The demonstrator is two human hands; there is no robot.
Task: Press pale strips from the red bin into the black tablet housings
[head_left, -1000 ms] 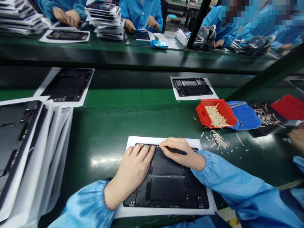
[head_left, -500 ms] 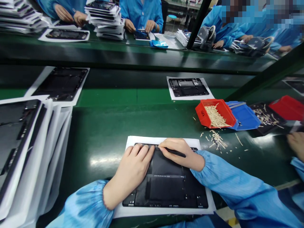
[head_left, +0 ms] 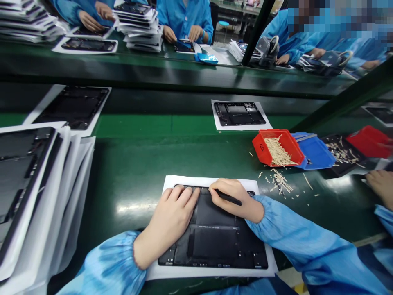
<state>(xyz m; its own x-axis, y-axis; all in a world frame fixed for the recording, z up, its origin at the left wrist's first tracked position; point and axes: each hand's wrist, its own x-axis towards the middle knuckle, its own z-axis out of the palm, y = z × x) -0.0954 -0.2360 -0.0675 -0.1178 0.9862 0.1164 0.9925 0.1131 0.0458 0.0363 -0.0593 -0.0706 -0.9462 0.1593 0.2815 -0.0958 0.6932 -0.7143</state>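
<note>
A black laptop bottom case (head_left: pixel 215 241) lies inner side up on a white sheet (head_left: pixel 172 182) on the green bench in front of me. My left hand (head_left: pixel 168 221) rests flat on its left part, fingers stretched toward the far edge. My right hand (head_left: pixel 236 198) is closed around a thin black stick-like tool (head_left: pixel 229 198), its tip near the case's far edge beside my left fingertips.
A red bin (head_left: pixel 278 146) of small pale sticks and a blue bin (head_left: pixel 316 152) stand at the right, with loose sticks (head_left: pixel 279 180) spilled on the bench. A stack of cases on white sheets (head_left: pixel 30 180) is at the left. Two more cases (head_left: pixel 239 114) (head_left: pixel 73 107) lie on the belt. Another person's hand (head_left: pixel 380 186) is at the right edge.
The cases on the belt have drifted left. My right hand shifted slightly right along the case's far edge. My left hand stayed in place.
</note>
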